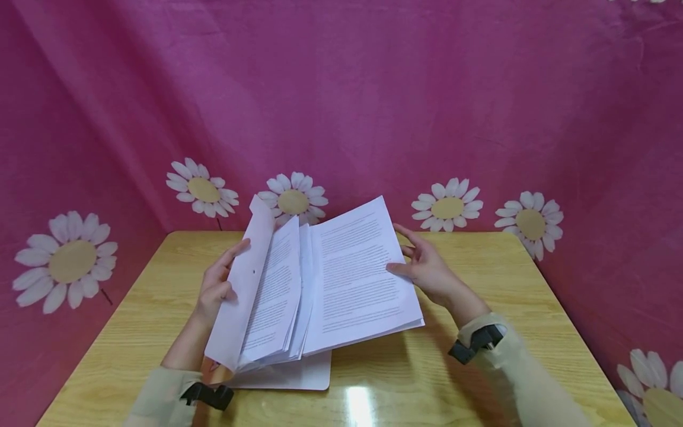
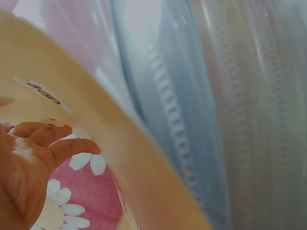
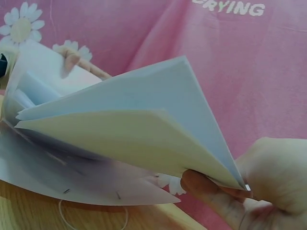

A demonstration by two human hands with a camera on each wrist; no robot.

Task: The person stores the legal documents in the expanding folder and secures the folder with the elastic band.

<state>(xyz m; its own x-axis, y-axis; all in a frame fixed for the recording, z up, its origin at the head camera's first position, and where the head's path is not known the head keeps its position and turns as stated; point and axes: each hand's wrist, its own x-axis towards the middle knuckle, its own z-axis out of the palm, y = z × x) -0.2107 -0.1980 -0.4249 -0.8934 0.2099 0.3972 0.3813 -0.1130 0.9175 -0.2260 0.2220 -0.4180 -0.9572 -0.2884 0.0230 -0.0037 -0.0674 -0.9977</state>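
A folder with a pale cover [image 1: 240, 302] stands part-open above the wooden table, tilted up on the left. My left hand [image 1: 216, 287] grips that cover at its outer edge; its outside looks orange-yellow [image 2: 158, 177] in the left wrist view. Several clear plastic sleeves [image 2: 249, 120] show beside it there. Printed sheets [image 1: 274, 296] fan out inside the folder. On the right, my right hand [image 1: 434, 276] pinches the outer edge of a sheaf of printed pages [image 1: 357, 273], thumb on top and fingers beneath. In the right wrist view the sheaf [image 3: 129, 93] is lifted and splayed.
The folder's other cover [image 1: 299, 376] lies low over the wooden table [image 1: 480, 267]. An elastic cord [image 3: 62, 213] loops from its edge. A pink curtain with daisies [image 1: 448, 207] hangs close behind the table and along both sides. Each wrist wears a black strap mount [image 1: 475, 343].
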